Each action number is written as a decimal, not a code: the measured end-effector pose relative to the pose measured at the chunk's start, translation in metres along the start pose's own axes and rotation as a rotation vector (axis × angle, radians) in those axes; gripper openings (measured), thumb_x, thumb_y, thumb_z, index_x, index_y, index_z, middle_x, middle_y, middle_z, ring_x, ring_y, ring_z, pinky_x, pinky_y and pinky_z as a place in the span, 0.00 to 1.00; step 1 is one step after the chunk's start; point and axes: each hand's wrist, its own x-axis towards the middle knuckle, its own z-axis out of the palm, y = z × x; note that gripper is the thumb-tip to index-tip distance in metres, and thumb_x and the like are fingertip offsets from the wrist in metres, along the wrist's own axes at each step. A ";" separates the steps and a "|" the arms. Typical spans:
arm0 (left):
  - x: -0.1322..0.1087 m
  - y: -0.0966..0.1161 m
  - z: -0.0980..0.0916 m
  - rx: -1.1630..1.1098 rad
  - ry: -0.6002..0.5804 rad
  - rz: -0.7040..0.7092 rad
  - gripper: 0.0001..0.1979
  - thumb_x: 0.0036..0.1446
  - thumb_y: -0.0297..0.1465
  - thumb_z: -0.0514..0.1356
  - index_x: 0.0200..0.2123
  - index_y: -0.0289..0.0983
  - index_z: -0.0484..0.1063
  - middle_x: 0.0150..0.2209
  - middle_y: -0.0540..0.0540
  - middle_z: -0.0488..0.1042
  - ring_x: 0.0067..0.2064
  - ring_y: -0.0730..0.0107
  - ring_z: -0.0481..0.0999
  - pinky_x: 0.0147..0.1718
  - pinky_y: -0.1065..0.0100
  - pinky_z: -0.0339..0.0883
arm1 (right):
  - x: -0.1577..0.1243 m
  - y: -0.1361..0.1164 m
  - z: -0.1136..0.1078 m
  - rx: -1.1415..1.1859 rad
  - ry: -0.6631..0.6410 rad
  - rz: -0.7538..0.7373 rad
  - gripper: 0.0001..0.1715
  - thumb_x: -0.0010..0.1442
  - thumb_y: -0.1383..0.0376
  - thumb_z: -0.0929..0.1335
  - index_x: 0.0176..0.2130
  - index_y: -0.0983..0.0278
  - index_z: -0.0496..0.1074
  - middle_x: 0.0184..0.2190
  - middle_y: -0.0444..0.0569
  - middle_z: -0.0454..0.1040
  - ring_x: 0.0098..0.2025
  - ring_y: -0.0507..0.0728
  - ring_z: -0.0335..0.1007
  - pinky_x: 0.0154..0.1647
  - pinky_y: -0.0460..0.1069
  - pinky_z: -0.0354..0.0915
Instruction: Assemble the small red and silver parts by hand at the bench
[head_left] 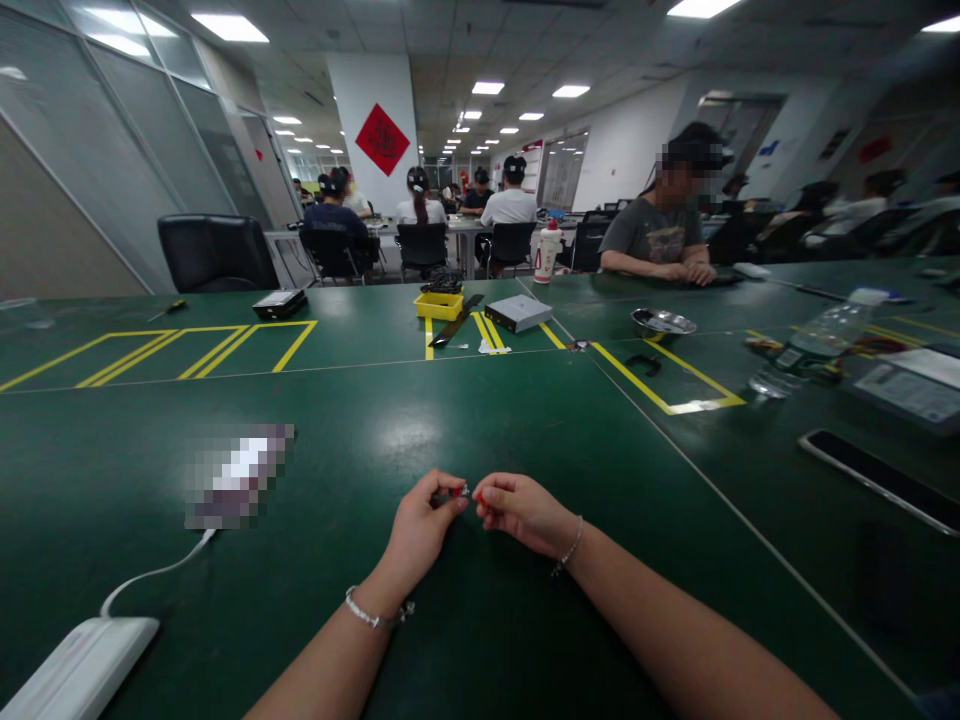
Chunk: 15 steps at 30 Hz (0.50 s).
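Over the desk (337,420), the left hand (421,515) pinches a red-and-silver piece (458,491) while the right hand (526,510) grips a red piece (481,496).

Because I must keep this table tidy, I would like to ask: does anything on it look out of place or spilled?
Small white scraps lie by the yellow tape strips, beyond the right hand, looking like litter. Nearby, the grey box sits askew to those strips. I see no spill.
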 end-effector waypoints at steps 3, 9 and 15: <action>0.000 0.002 0.000 -0.039 -0.010 0.007 0.05 0.42 0.26 0.58 0.27 0.36 0.67 0.27 0.52 0.69 0.30 0.72 0.67 0.31 0.70 0.59 | 0.000 0.000 0.000 -0.004 0.002 0.001 0.09 0.49 0.63 0.67 0.28 0.69 0.67 0.20 0.44 0.67 0.21 0.47 0.63 0.25 0.44 0.57; 0.000 0.005 0.002 -0.131 -0.031 -0.010 0.05 0.41 0.24 0.58 0.24 0.36 0.64 0.28 0.51 0.70 0.30 0.74 0.68 0.32 0.71 0.60 | 0.000 -0.001 -0.001 0.059 -0.014 -0.012 0.08 0.50 0.63 0.65 0.31 0.67 0.67 0.20 0.44 0.68 0.22 0.47 0.63 0.26 0.44 0.57; 0.001 0.001 0.002 -0.130 0.007 -0.061 0.06 0.43 0.28 0.59 0.26 0.36 0.63 0.23 0.54 0.67 0.26 0.75 0.67 0.26 0.73 0.59 | 0.002 0.003 -0.004 0.082 -0.017 -0.032 0.08 0.45 0.68 0.69 0.30 0.68 0.68 0.24 0.44 0.69 0.25 0.47 0.64 0.30 0.45 0.58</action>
